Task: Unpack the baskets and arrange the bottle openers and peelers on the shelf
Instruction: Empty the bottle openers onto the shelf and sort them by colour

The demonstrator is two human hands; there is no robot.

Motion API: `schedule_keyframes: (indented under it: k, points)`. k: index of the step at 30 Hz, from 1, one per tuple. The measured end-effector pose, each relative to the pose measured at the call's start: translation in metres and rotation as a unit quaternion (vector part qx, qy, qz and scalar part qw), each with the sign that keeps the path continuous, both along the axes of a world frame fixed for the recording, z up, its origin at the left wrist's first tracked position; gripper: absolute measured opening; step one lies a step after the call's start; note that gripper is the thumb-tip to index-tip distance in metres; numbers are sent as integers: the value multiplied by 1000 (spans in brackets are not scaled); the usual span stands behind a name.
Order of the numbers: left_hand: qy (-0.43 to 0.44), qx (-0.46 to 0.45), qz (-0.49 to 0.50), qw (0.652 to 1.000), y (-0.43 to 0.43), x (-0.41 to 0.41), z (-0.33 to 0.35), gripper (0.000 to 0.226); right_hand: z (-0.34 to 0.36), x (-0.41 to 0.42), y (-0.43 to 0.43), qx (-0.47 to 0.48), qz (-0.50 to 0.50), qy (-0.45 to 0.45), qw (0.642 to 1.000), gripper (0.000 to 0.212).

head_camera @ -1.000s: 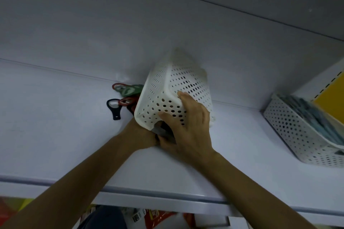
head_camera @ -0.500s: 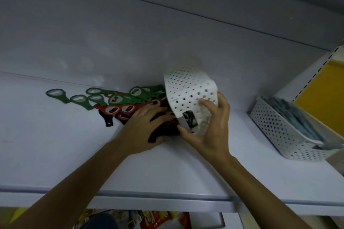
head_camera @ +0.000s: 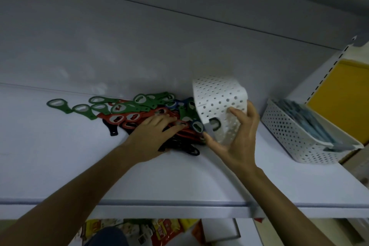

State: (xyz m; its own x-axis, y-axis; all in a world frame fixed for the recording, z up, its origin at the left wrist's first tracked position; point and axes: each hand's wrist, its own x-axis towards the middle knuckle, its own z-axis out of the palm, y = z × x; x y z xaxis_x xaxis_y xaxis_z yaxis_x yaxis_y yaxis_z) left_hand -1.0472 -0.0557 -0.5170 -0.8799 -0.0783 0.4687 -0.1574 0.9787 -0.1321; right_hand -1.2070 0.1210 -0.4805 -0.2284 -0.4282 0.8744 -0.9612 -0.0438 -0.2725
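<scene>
A white perforated basket [head_camera: 217, 102] is tipped on its side above the white shelf [head_camera: 179, 181], its mouth toward the left. My right hand [head_camera: 237, 136] grips its lower wall with fingers and thumb. A pile of green, red, blue and black bottle openers [head_camera: 127, 110] lies spilled on the shelf to the left of the basket, against the back wall. My left hand [head_camera: 153, 136] lies flat on the near side of the pile, its fingers pressing on red and black openers. One opener pokes through the basket's handle slot.
A second white perforated basket [head_camera: 299, 140] stands at the right of the shelf, holding grey-blue items. A yellow panel [head_camera: 343, 98] and a slotted upright stand behind it. Packaged goods [head_camera: 163, 229] show on the level below the shelf's front edge.
The basket has been tipped and lifted off to the right, uncovering the pile of openers. My left hand came out from under it and now lies on the pile, which spreads further left.
</scene>
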Motion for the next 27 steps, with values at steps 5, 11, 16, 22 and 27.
schedule_keyframes:
  k: [5,11,16,22,27]
  points:
    - [-82,-27,-3,996,4,-2,16,79,2,6,-9,59,40,178,981,61]
    - [-16,-9,-25,1000,17,-4,7,81,-1,3,-4,40,39,235,970,56]
    - [11,-80,-149,986,15,-10,4,50,6,3,-1,35,48,255,965,59]
    - [-166,-130,-36,977,15,-8,7,73,13,6,14,-79,52,-52,994,72]
    - [-125,-51,-19,991,31,-8,5,64,-2,-4,32,-140,-2,-176,974,80]
